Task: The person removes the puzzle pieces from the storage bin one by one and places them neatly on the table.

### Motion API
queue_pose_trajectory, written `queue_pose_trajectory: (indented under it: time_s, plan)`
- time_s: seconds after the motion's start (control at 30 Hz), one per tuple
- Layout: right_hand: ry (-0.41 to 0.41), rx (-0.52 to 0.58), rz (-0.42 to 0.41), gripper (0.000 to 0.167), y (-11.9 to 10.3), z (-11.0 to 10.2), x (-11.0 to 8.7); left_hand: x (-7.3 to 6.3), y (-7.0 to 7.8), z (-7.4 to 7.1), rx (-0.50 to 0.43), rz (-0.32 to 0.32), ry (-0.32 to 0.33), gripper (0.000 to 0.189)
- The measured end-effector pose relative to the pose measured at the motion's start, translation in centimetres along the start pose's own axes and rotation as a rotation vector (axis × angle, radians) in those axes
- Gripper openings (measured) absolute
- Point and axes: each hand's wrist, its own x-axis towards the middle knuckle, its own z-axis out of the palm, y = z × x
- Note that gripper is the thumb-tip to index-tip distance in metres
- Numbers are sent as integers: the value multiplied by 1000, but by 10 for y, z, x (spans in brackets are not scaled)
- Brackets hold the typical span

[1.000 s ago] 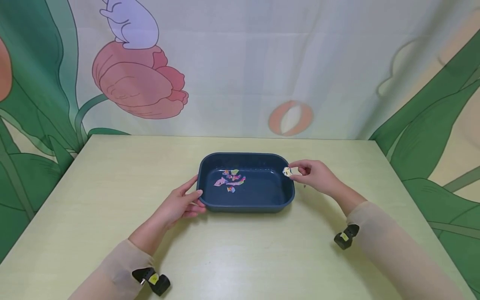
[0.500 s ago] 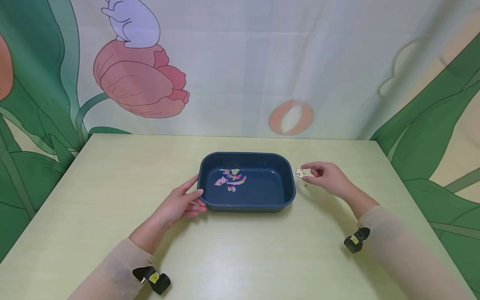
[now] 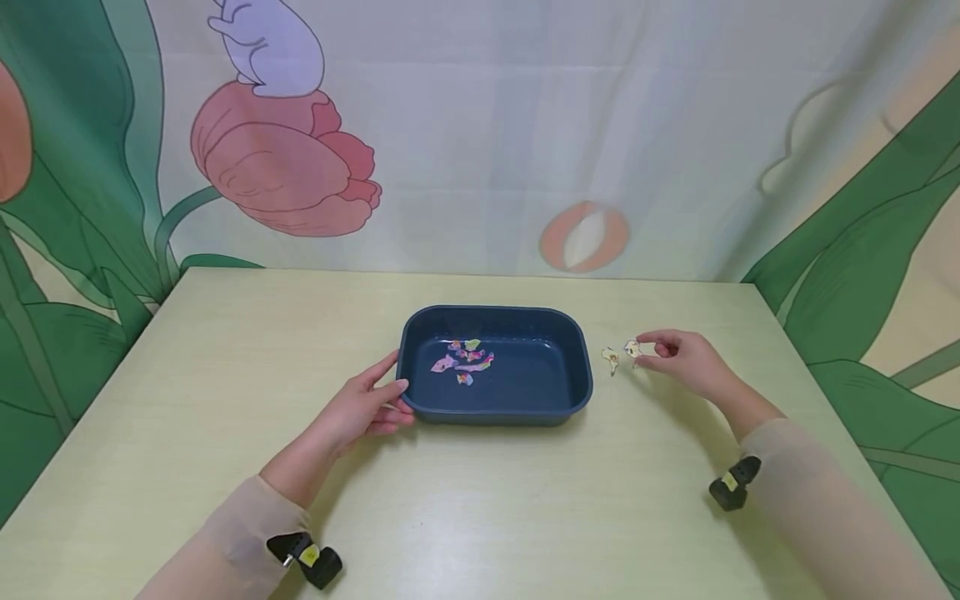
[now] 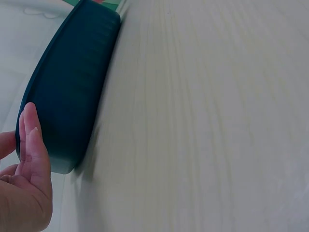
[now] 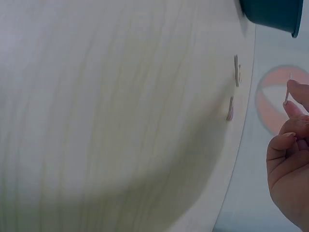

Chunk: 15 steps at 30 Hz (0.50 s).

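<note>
A dark blue rectangular basin [image 3: 495, 415] stands mid-table. My left hand [image 3: 363, 406] grips its left rim, thumb over the edge and fingers along the outer wall. In the left wrist view those fingers [image 4: 36, 150] lie against the basin's side. To the right of the basin, my right hand [image 3: 686, 360] pinches a small flat cutout with a pale, dark-lined print [image 3: 632, 348] between thumb and fingertips. The right wrist view shows this cutout [image 5: 288, 93] edge-on, held above the table. A pale cutout [image 3: 611, 360] lies on the table between basin and hand.
Several small pink, purple and multicoloured cutouts [image 3: 463, 360] lie in the left part of the basin. Two thin pieces rest on the table in the right wrist view, the nearer one [image 5: 230, 109] below the hand. A printed curtain [image 3: 465, 150] hangs behind the table's back edge.
My right hand has moved rightward from the basin's right rim, carrying the cutout away from it. The pale cutout on the table has come into full view. My left hand stays on the rim.
</note>
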Motion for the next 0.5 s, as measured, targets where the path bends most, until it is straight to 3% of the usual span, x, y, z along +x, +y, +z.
queue_pose_trajectory:
  time_s: [0.2,0.5]
  plan:
    - [40,-54,-7,39,15,-6,-1,0,-1,1,-9,-1,7,61]
    - [30,-74,87,46,38,-12,-1,0,-1,1,-3,4,3,60]
